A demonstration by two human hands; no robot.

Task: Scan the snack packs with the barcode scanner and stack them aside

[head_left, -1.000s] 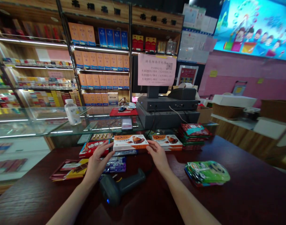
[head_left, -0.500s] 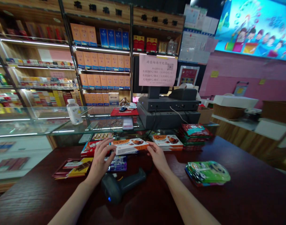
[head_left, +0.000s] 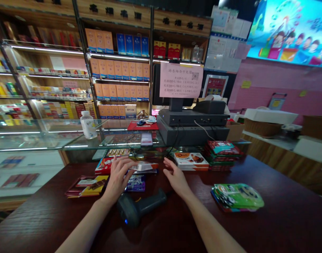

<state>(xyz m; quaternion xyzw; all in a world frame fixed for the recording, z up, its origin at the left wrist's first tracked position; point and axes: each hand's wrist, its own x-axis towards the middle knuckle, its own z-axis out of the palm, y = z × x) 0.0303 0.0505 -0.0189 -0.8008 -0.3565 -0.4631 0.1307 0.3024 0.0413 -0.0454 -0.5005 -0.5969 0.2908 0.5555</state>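
My left hand [head_left: 119,178] is closed on the left end of a small white and orange chocolate box [head_left: 147,166], tilted so that its printed top is foreshortened. Its fingers hide part of the box. My right hand [head_left: 177,178] is open just right of the box, its fingers apart and holding nothing. Behind it lies a similar Dove chocolate box [head_left: 191,160]. Purple packets [head_left: 136,183] lie below the held box, and a red packet [head_left: 103,165] is behind my left hand. Nearer to me, a dark barcode scanner [head_left: 141,207] rests on the table.
Dark red packs [head_left: 222,154] are stacked at the back right. Green packets [head_left: 237,196] lie on the right, and yellow and maroon chocolate packs [head_left: 88,186] on the left. Beyond the table stand a glass counter [head_left: 113,140], a white bottle [head_left: 88,125] and a cash register [head_left: 194,130].
My right hand has let go of the chocolate box and its fingers have spread. The box has tilted in my left hand. The view has shifted slightly left.
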